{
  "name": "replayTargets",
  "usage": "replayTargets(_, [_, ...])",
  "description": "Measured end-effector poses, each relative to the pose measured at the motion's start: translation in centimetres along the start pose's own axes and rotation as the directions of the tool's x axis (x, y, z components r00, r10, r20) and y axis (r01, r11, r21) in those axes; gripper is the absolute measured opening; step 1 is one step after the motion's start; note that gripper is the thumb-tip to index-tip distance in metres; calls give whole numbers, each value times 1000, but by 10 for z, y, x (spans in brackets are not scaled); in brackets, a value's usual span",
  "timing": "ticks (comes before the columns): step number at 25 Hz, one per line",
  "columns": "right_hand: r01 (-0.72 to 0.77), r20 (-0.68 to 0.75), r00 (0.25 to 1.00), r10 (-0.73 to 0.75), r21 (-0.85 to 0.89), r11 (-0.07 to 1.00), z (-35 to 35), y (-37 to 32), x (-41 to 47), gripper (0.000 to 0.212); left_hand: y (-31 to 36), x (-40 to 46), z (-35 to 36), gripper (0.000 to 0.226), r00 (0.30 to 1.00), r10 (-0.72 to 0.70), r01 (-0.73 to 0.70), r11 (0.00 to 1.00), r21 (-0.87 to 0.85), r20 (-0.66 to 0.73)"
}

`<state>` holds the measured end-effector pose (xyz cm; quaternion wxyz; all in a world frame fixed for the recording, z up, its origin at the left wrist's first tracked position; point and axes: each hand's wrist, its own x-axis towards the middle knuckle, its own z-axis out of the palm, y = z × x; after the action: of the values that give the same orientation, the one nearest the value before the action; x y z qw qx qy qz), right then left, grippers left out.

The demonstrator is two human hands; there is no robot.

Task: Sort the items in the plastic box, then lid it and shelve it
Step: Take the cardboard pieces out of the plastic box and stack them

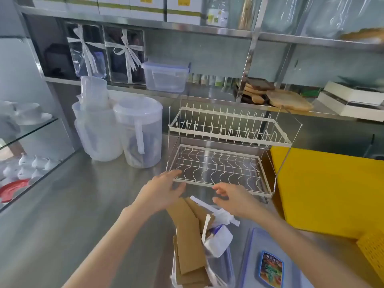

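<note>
A clear plastic box (225,267) stands on the steel counter at the bottom centre. Brown cardboard sleeves (190,240) stick up out of it, beside white packets (218,239) and a white strip (209,208). The box's clear, blue-edged lid (252,256) lies flat to its right with a colourful label (271,269) on it. My left hand (164,192) hovers over the top of the sleeves with fingers spread, holding nothing. My right hand (230,197) hovers just above the white strip, fingers loosely bent, holding nothing.
A white two-tier wire dish rack (226,156) stands right behind my hands. Clear lidded jugs (139,134) stand at back left, and a yellow board (328,188) and yellow crate (374,254) on the right. Another lidded plastic box (166,76) sits on the steel shelf (116,86) behind.
</note>
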<state>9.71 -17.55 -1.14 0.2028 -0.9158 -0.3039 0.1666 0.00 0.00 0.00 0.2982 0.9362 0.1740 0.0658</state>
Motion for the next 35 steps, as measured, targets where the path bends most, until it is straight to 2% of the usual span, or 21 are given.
replayTargets(5, [-51,36,998,49,44,998,31,8,9,37,-36,-17,48,53,984,-120,132,987,-86,131])
replayTargets(7, [-50,31,998,48,70,996,40,7,14,34,-46,-22,64,59,974,-180,198,972,-128,141])
replayTargets(10, [-61,47,997,58,69,996,48,-1,27,31,-55,-31,83,74,942,-292,326,913,-244,166])
replayTargets(13, [-70,115,991,68,12,997,59,-10,45,38,-60,-35,102,80,917,-355,398,843,-361,183])
replayTargets(20, [-107,147,982,120,-90,990,82,-28,63,49,-57,-38,122,66,925,-356,379,828,-414,134])
replayTargets(24, [-181,135,973,188,-62,981,88,-30,64,58,-55,-39,125,65,927,-343,375,827,-418,152])
replayTargets(25, [-209,137,968,211,-27,978,89,-29,64,55,-56,-39,126,64,926,-344,378,822,-426,157])
replayTargets(27, [-250,156,960,233,101,963,87,-25,64,37,-56,-41,125,63,923,-340,385,798,-463,180])
replayTargets(29, [-277,159,957,241,268,923,82,-21,63,21,-56,-44,123,61,907,-353,419,720,-554,227])
replayTargets(31, [-271,100,963,251,378,885,76,-16,60,26,-56,-46,121,56,893,-376,442,622,-646,248])
replayTargets(35, [-194,-101,959,265,447,873,69,-3,49,30,-51,-52,118,31,860,-430,446,376,-812,274])
